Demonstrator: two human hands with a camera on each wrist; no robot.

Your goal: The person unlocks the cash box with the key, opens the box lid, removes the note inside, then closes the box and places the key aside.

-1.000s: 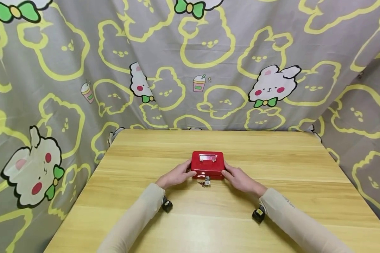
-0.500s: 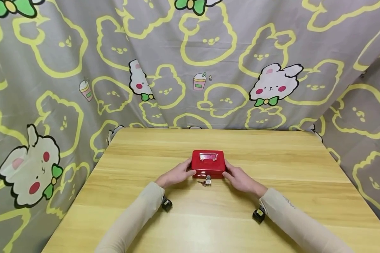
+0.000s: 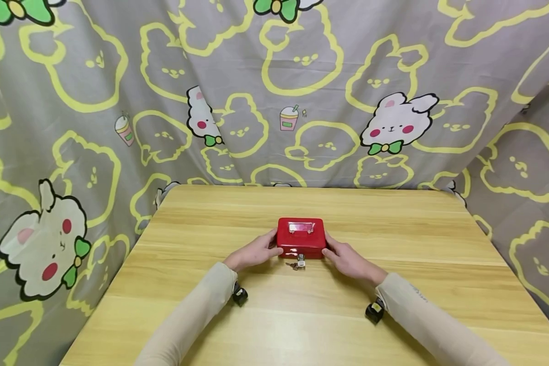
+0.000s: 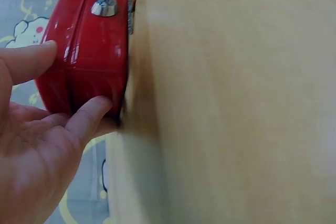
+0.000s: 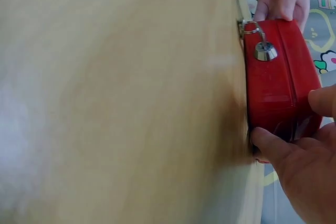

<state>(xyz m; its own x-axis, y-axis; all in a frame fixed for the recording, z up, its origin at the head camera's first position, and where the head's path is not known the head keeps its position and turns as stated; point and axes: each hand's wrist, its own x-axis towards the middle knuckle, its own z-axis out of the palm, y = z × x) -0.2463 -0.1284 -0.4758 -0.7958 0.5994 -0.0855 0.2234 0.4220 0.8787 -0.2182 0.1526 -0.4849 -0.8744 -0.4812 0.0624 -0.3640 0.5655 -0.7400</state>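
Observation:
A small red metal cash box (image 3: 301, 240) sits on the wooden table, its lid down and its handle plate (image 3: 300, 227) lying flat on top. From its front lock (image 4: 105, 7) a key sticks out, with a ring and more keys (image 3: 296, 265) hanging at the table surface. My left hand (image 3: 253, 251) grips the box's left end, thumb (image 4: 31, 60) on the lid's front corner and fingers along the side. At the opposite end, my right hand (image 3: 347, 259) holds it the same way, its thumb (image 5: 321, 101) near the lid seam.
The wooden table (image 3: 274, 325) extends around the box on all sides. A grey curtain (image 3: 238, 56) with yellow outlines and white cartoon animals hangs behind the table and along both sides. Black wrist cameras (image 3: 240, 295) sit at both sleeves.
Both hands keep their hold at the box's ends, and the box stays in place. The head view has shifted very slightly.

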